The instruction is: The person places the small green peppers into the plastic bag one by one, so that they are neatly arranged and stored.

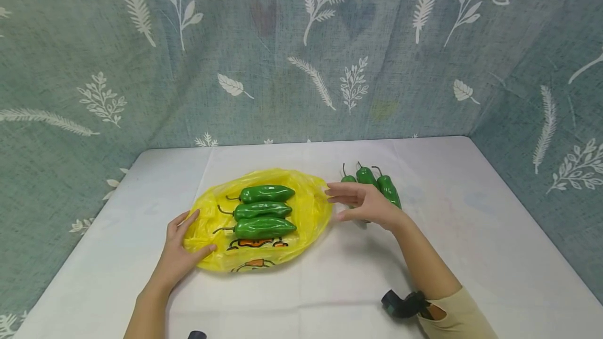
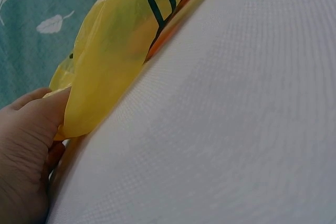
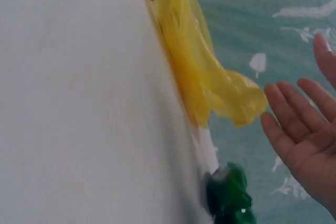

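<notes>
A yellow plastic bag [image 1: 306, 208] with printed figures lies on the white table, with three green peppers [image 1: 265, 228] in a stack of rows on it. My left hand [image 1: 176, 258] rests at the bag's left edge, fingers spread and thumb over the front rim; its wrist view shows the hand [image 2: 29, 150] against the yellow plastic [image 2: 105, 72]. At the bag's right edge, my right hand [image 1: 365, 205] hovers with extended fingers. In the right wrist view the hand's fingertips [image 3: 269, 88] are beside the bag [image 3: 236, 98]; whether they touch it I cannot tell.
Three more green peppers [image 1: 389, 190] lie behind the right hand, partly hidden by it. The white table [image 1: 301, 302] ends at a blue-green cloth [image 1: 282, 114] with white leaf prints. A black wrist device [image 1: 404, 305] is on the right forearm.
</notes>
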The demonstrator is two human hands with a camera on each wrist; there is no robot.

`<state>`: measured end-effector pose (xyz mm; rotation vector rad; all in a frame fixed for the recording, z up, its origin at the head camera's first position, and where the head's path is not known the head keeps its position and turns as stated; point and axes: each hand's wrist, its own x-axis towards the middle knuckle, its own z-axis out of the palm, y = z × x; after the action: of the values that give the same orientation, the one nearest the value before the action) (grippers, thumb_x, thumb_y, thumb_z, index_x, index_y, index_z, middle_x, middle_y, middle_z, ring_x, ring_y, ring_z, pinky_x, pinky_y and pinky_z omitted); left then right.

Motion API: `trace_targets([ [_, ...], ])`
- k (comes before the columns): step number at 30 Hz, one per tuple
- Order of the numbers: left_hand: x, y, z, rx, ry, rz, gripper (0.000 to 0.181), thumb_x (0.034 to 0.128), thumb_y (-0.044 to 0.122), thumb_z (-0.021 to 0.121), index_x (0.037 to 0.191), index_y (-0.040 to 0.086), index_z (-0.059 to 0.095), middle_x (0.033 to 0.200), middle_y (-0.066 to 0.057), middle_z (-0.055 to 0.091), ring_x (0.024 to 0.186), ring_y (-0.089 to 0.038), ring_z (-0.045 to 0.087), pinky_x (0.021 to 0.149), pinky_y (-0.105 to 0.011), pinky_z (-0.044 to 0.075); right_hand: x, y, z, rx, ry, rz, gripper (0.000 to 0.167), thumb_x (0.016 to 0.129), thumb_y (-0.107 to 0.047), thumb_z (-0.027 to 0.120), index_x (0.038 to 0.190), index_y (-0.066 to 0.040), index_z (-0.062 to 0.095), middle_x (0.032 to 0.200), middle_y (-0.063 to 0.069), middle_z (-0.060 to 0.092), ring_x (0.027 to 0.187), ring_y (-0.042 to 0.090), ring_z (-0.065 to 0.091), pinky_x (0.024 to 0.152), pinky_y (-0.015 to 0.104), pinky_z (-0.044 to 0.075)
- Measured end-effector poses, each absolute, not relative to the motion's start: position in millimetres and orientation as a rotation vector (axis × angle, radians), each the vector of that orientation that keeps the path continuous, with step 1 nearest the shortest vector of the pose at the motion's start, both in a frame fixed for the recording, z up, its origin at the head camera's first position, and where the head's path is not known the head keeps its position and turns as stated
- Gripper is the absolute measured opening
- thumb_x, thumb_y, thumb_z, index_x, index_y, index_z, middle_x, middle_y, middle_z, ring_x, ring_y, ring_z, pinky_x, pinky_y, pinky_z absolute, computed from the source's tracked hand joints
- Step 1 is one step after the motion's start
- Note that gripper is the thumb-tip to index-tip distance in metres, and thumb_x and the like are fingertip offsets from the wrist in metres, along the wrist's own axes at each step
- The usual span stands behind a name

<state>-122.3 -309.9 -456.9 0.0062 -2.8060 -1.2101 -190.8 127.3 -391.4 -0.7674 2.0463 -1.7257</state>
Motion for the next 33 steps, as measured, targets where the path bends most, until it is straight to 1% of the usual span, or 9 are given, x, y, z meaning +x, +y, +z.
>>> trace_targets([
  [3,-123,-309,-458,0.004,-2.809,-1.212,0.094,0.0764,0.03,0.079,0.151,0.019,0.022,0.151,-0.018,0.011,0.134,-0.052,0.018,0.101,-0.073,0.02,-193,139,-393,-0.751,2.077,-1.727,0.071,0.079,-0.009,0.076,0.141,-0.003,0.042,0.14,0.017,0.048,0.128,0.032,0.048,0.104,0.055,0.036],
  [5,-123,-309,-458,0.006,-2.814,-1.208,0.095,0.0765,0.031,0.079,0.152,0.02,0.022,0.151,-0.017,0.011,0.134,-0.052,0.017,0.101,-0.073,0.02,-195,147,-394,-0.737,2.108,-1.728,0.073,0.078,-0.01,0.076,0.142,-0.004,0.041,0.142,0.016,0.046,0.129,0.032,0.046,0.103,0.053,0.038],
  [10,-124,-309,-458,0.004,-2.816,-1.199,0.095,0.0763,0.032,0.079,0.152,0.02,0.022,0.151,-0.018,0.011,0.134,-0.053,0.018,0.1,-0.073,0.02,-200,167,-398,-0.666,2.21,-1.726,0.072,0.08,-0.004,0.073,0.144,-0.007,0.039,0.145,0.016,0.042,0.132,0.031,0.042,0.1,0.05,0.042],
  [12,-124,-309,-457,0.001,-2.815,-1.191,0.095,0.0763,0.031,0.079,0.152,0.02,0.022,0.151,-0.018,0.011,0.134,-0.053,0.018,0.1,-0.074,0.02,-202,174,-399,-0.639,2.241,-1.731,0.073,0.08,-0.002,0.073,0.144,-0.007,0.038,0.145,0.017,0.042,0.133,0.032,0.041,0.102,0.051,0.04],
  [15,-124,-310,-457,0.003,-2.814,-1.183,0.094,0.0765,0.031,0.078,0.152,0.021,0.022,0.151,-0.018,0.011,0.134,-0.053,0.019,0.099,-0.074,0.021,-204,183,-402,-0.602,2.287,-1.743,0.074,0.08,-0.005,0.074,0.144,-0.005,0.037,0.145,0.017,0.041,0.134,0.033,0.038,0.106,0.052,0.035],
  [20,-124,-311,-457,0.002,-2.816,-1.19,0.094,0.0772,0.033,0.078,0.152,0.024,0.021,0.152,-0.017,0.01,0.134,-0.053,0.018,0.099,-0.074,0.02,-207,198,-407,-0.522,2.369,-1.762,0.075,0.08,-0.006,0.073,0.145,-0.005,0.036,0.148,0.016,0.037,0.139,0.033,0.029,0.113,0.05,0.024],
  [24,-124,-311,-458,-0.006,-2.813,-1.186,0.095,0.0765,0.032,0.078,0.152,0.023,0.022,0.152,-0.017,0.011,0.134,-0.053,0.018,0.099,-0.074,0.021,-209,210,-413,-0.472,2.429,-1.75,0.077,0.081,-0.009,0.074,0.146,-0.004,0.033,0.151,0.015,0.032,0.142,0.033,0.022,0.116,0.048,0.018],
  [28,-124,-311,-459,-0.005,-2.81,-1.193,0.095,0.0767,0.033,0.078,0.152,0.022,0.021,0.152,-0.017,0.011,0.135,-0.053,0.017,0.099,-0.074,0.02,-212,218,-420,-0.41,2.424,-1.786,0.08,0.081,-0.008,0.074,0.147,-0.003,0.03,0.153,0.015,0.028,0.143,0.032,0.018,0.117,0.045,0.015],
  [33,-124,-311,-459,0.01,-2.804,-1.193,0.095,0.076,0.032,0.079,0.152,0.022,0.022,0.152,-0.016,0.011,0.135,-0.052,0.017,0.1,-0.073,0.021,-214,221,-429,-0.299,2.404,-1.802,0.083,0.08,-0.009,0.074,0.149,-0.005,0.027,0.154,0.014,0.024,0.144,0.031,0.017,0.117,0.043,0.014],
])
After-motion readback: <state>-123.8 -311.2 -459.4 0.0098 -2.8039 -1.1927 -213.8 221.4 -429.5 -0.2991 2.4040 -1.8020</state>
